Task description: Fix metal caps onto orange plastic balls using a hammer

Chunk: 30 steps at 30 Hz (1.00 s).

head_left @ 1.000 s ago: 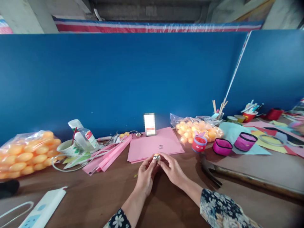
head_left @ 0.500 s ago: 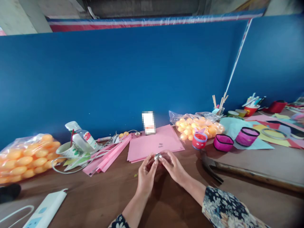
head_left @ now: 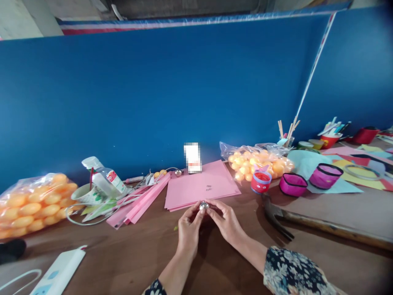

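Note:
Between the fingertips of both hands is a small shiny silver ball [head_left: 204,205], just in front of the pink paper sheets [head_left: 196,188]. My left hand [head_left: 189,227] pinches it from the left with thumb and fingers. From the right, my right hand [head_left: 227,221] grips it the same way. The curled fingers partly hide the ball's sides. On the pink paper lie several tiny dark-edged marks or pieces [head_left: 209,187], too small to name. A similar silver ball [head_left: 178,173] rests by the paper's back left corner.
A claw hammer [head_left: 322,225] lies at the right, near magenta fabric bands [head_left: 293,185] and a red cup-like piece [head_left: 260,182]. Bags of orange balls [head_left: 33,205] stand on both sides. At the left are a plastic bottle [head_left: 107,180] and a power strip [head_left: 59,272]. A blue partition [head_left: 184,90] rises behind.
Both hands still hold the silver ball in nearly the same spot, with slight finger movement. The view has shifted a little, moving the right-side things outward.

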Each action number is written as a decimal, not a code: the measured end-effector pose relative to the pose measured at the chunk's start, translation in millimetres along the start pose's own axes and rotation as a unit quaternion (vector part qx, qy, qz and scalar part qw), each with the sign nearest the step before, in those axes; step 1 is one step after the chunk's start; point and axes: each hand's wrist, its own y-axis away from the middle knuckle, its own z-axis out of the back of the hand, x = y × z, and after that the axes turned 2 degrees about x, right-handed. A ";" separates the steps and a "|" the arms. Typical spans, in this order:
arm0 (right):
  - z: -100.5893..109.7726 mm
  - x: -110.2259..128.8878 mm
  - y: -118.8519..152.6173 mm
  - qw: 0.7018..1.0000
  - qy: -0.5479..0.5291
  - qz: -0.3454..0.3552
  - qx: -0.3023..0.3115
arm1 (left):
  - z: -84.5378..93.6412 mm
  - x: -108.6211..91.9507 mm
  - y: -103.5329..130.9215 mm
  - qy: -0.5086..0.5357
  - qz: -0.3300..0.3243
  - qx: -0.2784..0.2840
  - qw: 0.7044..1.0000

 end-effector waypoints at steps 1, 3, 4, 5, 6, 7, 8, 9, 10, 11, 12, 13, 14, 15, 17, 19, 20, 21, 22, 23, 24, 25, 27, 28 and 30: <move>-0.2 -0.4 0.0 1.000 0.001 0.000 -0.001 | -0.5 -0.5 0.2 -0.004 -0.004 -0.002 1.000; -0.6 -1.1 -0.5 1.000 0.005 0.001 -0.002 | -0.8 -0.4 0.2 -0.011 -0.010 -0.001 1.000; -0.7 -1.6 -1.0 1.000 0.006 0.002 -0.002 | -0.7 0.2 0.1 -0.014 -0.013 0.001 1.000; -0.5 -2.1 -1.8 1.000 0.005 0.003 -0.002 | -0.4 1.0 0.2 -0.015 -0.015 0.006 1.000; -0.1 -2.8 -2.6 1.000 0.002 0.002 -0.002 | -0.1 1.9 0.4 -0.017 -0.019 0.013 1.000; 0.7 -3.5 -3.5 1.000 -0.004 0.000 -0.004 | 0.0 2.6 0.8 -0.022 -0.023 0.024 0.999; 1.8 -4.4 -4.3 1.000 -0.010 -0.004 -0.009 | 0.1 3.0 1.5 -0.031 -0.030 0.037 0.998; 3.1 -5.3 -5.1 1.000 -0.013 -0.009 -0.016 | 0.0 3.0 2.2 -0.041 -0.041 0.050 0.997; 4.6 -6.1 -5.6 1.000 -0.012 -0.014 -0.024 | -0.2 2.5 3.0 -0.053 -0.055 0.060 0.995; 6.0 -6.7 -6.0 0.999 -0.007 -0.017 -0.029 | -0.5 1.7 3.6 -0.064 -0.070 0.064 0.993; 7.2 -7.1 -6.1 0.999 -0.001 -0.018 -0.030 | -0.8 0.6 3.9 -0.073 -0.083 0.062 0.992; 8.2 -7.3 -6.0 0.999 0.005 -0.019 -0.026 | -0.9 -0.4 3.9 -0.081 -0.090 0.057 0.991; 8.8 -7.3 -5.8 1.000 0.008 -0.018 -0.021 | -1.0 -1.3 3.5 -0.086 -0.094 0.053 0.991; 9.0 -7.1 -5.6 1.000 0.011 -0.016 -0.015 | -0.8 -1.7 2.9 -0.089 -0.094 0.052 0.990; 8.7 -6.2 -4.9 1.000 0.015 -0.012 -0.007 | -0.2 -1.3 1.4 -0.087 -0.088 0.058 0.991; 7.8 -4.8 -4.1 1.000 0.018 -0.013 -0.004 | 0.6 0.6 0.3 -0.067 -0.075 0.065 0.993; 7.2 -3.9 -3.6 1.000 0.019 -0.014 -0.003 | 0.9 1.6 0.1 -0.050 -0.064 0.067 0.994; 6.7 -3.1 -3.1 1.000 0.021 -0.015 0.000 | 1.1 2.5 0.0 -0.031 -0.052 0.066 0.996; 6.2 -2.4 -2.5 1.000 0.024 -0.014 0.004 | 1.3 3.1 0.1 -0.015 -0.041 0.064 0.997; 5.7 -1.8 -1.8 1.000 0.028 -0.011 0.007 | 1.4 3.5 0.2 -0.006 -0.035 0.061 0.998; 5.3 -1.3 -1.2 0.999 0.032 -0.007 0.009 | 1.4 3.6 0.5 -0.003 -0.031 0.058 0.998; 5.0 -1.0 -0.5 0.999 0.034 -0.004 0.012 | 1.5 3.5 0.7 -0.006 -0.031 0.056 0.998; 4.8 -0.4 0.4 0.999 0.031 -0.005 0.017 | 1.6 3.3 1.2 -0.017 -0.034 0.061 0.997; 4.9 -0.1 0.7 0.999 0.026 -0.009 0.021 | 1.7 3.4 1.4 -0.021 -0.036 0.068 0.997; 5.6 0.3 0.7 0.999 0.019 -0.016 0.030 | 2.2 4.2 1.5 -0.021 -0.041 0.082 0.996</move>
